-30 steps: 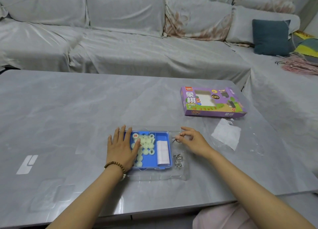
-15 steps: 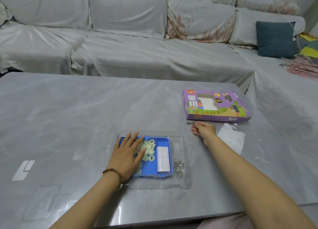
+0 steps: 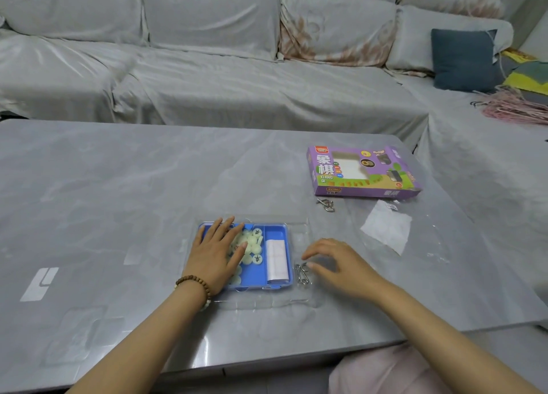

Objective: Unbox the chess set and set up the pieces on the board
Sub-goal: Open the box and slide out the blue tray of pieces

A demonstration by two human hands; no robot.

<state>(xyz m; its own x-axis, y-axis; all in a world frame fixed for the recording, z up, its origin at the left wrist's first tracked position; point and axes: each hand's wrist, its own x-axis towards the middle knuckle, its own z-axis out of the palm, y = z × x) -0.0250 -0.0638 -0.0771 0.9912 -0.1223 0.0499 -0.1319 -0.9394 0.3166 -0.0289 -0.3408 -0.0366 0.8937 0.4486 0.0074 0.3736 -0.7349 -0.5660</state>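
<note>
Our left hand [image 3: 218, 254] lies flat with straight fingers on the left compartment of the blue tray [image 3: 258, 278], pressing on the pale round xiangqi pieces [image 3: 257, 258] heaped there. Our right hand [image 3: 341, 264] hovers just right of the tray with its fingers loosely bent and closed on nothing. Its thumb tip is just beside a wire puzzle [image 3: 301, 273]; we cannot tell whether it touches.

Behind everything runs a grey-covered sofa [image 3: 207, 82], with a dark blue cushion [image 3: 462, 58] at its right end. In front of it stands the grey marbled bench [image 3: 118, 201]. The purple xiangqi box [image 3: 361, 171] lies flat on the far right of the bench, well apart from the tray. The blue tray sits near us inside a clear plastic shell [image 3: 267, 304]. Between box and tray, to the right, lies a clear bag with a white sheet [image 3: 385, 230]. A white roll [image 3: 277, 260] fills the tray's right compartment. A second wire puzzle [image 3: 326, 205] lies just in front of the box. We wear a bead bracelet [image 3: 195, 284] on the left wrist.
</note>
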